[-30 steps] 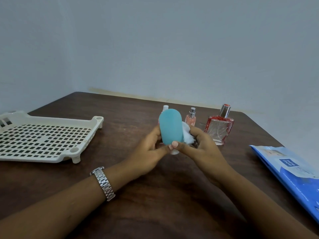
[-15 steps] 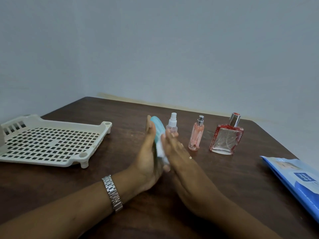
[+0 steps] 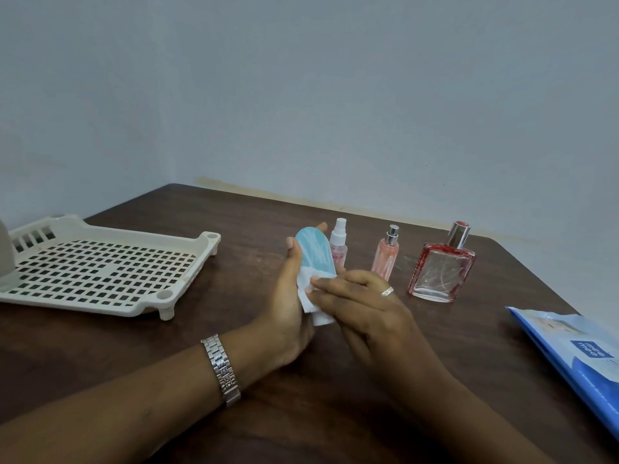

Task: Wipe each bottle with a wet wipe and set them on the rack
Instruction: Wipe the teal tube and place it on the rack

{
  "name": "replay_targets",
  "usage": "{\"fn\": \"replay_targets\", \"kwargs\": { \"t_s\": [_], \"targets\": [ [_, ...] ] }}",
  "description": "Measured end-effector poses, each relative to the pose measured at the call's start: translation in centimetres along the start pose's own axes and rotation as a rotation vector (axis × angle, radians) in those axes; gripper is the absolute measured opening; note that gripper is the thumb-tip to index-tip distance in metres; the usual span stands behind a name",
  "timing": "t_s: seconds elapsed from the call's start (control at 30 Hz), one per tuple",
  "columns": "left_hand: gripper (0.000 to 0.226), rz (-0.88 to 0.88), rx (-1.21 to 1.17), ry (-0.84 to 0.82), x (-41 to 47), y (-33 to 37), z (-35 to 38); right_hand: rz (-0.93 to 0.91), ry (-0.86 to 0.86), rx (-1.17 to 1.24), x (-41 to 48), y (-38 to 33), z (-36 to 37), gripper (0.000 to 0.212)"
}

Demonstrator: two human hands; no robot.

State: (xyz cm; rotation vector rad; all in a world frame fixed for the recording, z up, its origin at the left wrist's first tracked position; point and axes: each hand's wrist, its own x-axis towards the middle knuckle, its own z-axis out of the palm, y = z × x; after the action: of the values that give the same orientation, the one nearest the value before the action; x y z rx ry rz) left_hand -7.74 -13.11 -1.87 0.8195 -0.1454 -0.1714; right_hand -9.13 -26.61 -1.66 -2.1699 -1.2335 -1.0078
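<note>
2 hands point(image 3: 291, 306) around teal bottle point(image 3: 315, 251)

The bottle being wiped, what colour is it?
Light teal-blue bottle, held in the left hand; seen in the head view.

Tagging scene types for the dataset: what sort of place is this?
Probably a plain room at home, set up for recording: a bare wall, a dark wooden table pushed into the corner, holding perfume bottles and a plastic rack.
</note>
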Motion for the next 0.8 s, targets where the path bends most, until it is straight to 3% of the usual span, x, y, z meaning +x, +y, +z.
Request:
{"fn": "replay_targets", "kwargs": {
  "t_s": [0.13, 0.33, 0.4, 0.5, 0.57, 0.63, 0.8],
  "targets": [
    [0.048, 0.117, -0.005, 0.034, 0.4, 0.3, 0.2, -0.017, -0.01, 0.017, 0.0, 0.3, -0.4, 0.025],
    [0.055, -0.004, -0.032, 0.027, 0.0, -0.7, 0.5, 0.093, 0.05, 0.002, -0.1, 0.9, -0.7, 0.032],
    [0.058, 0.003, -0.005, 0.037, 0.0, -0.6, 0.5, 0.049, 0.034, 0.006, 0.1, 0.3, -0.6, 0.03],
    [0.067, 0.011, -0.034, 0.041, 0.0, 0.1, 0.4, -0.055, -0.028, 0.008, 0.4, -0.3, -0.5, 0.043],
    [0.062, 0.031, -0.064, 0.061, 0.1, 0.5, 0.5, -0.076, -0.042, -0.008, 0.2, 0.0, -0.5, 0.037],
    [0.053, 0.067, -0.054, 0.058, 0.2, 0.3, 0.8, -0.018, -0.016, 0.017, 0.0, 0.6, -0.7, 0.027],
    [0.057, 0.004, -0.104, -0.004, 0.0, -0.7, 1.0, 0.089, 0.035, -0.024, 0.0, 1.0, -1.0, 0.03]
  ]
}}
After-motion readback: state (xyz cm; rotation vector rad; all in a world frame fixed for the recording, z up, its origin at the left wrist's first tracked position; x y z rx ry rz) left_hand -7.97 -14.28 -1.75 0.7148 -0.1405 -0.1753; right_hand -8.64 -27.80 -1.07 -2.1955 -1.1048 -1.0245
